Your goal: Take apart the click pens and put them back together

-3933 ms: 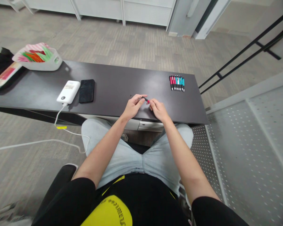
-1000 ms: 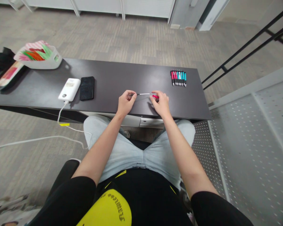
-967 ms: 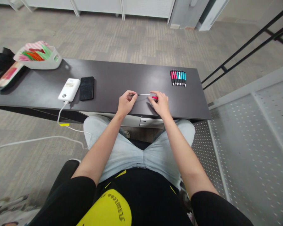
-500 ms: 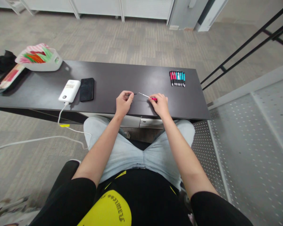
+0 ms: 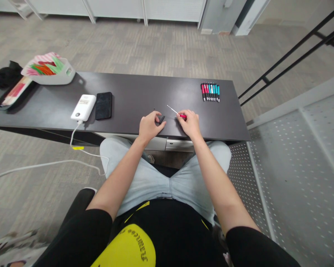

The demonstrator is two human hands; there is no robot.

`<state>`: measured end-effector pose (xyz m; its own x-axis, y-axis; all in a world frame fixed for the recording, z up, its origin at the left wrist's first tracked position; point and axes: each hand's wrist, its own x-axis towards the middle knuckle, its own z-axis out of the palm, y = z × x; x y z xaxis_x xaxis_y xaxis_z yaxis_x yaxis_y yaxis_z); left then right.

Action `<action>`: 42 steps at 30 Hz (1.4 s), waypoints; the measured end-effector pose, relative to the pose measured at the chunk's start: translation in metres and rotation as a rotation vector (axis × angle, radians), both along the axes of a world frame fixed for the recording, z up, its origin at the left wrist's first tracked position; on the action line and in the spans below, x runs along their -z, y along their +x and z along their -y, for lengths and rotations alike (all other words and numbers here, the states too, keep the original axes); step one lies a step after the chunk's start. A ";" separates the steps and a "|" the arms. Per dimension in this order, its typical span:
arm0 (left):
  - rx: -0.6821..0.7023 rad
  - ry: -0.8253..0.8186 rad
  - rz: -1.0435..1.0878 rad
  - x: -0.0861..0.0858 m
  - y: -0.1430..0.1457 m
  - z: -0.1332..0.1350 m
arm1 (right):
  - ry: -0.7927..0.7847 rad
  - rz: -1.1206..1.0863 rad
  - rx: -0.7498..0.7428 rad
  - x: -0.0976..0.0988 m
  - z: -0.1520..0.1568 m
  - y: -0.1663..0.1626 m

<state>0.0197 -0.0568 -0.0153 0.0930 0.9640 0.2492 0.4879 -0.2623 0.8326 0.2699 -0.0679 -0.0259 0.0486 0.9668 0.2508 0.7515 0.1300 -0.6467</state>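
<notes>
The red barrel (image 5: 183,116) is in the right hand (image 5: 190,124), over the worktop's near edge, right of its middle. The refill (image 5: 172,109) sticks out bare, slanting towards the far edge and the left. A black grip (image 5: 161,119) is at the left hand (image 5: 150,126), just beside.

Handled well, I judge, the barrel wants a light, steady pinch and the slim refill no sideways push; parts kept low over the worktop (image 5: 133,89) could not drop far.

The right thumb and forefinger are closed on the barrel. The left thumb and forefinger stand a little apart with the grip between them; whether they press it I cannot tell.

Beyond the left fingers lies a tiny dark piece (image 5: 154,109), too small to name. A row of pens (image 5: 210,92) lies near the far right corner; the phone (image 5: 103,105) lies well to the left.
</notes>
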 end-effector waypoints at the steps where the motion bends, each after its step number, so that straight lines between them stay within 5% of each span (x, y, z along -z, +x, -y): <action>1: 0.056 -0.003 -0.013 0.000 -0.006 -0.003 | -0.006 0.010 0.000 -0.001 0.000 0.000; 8: 0.552 -0.129 -0.190 -0.026 -0.048 -0.039 | -0.030 0.037 -0.005 -0.004 0.000 -0.001; 15: 0.795 -0.152 -0.507 -0.054 -0.026 -0.059 | -0.013 -0.037 0.023 -0.005 -0.001 0.000; 20: 0.756 -0.086 -0.574 -0.058 -0.019 -0.062 | 0.012 -0.078 0.018 -0.002 -0.002 0.001; 28: 0.379 0.101 -0.549 -0.060 -0.045 -0.081 | 0.011 -0.090 0.005 0.002 -0.003 0.002; 42: 0.341 -0.062 -0.513 -0.028 -0.044 -0.087 | -0.016 -0.057 -0.016 0.001 -0.002 0.003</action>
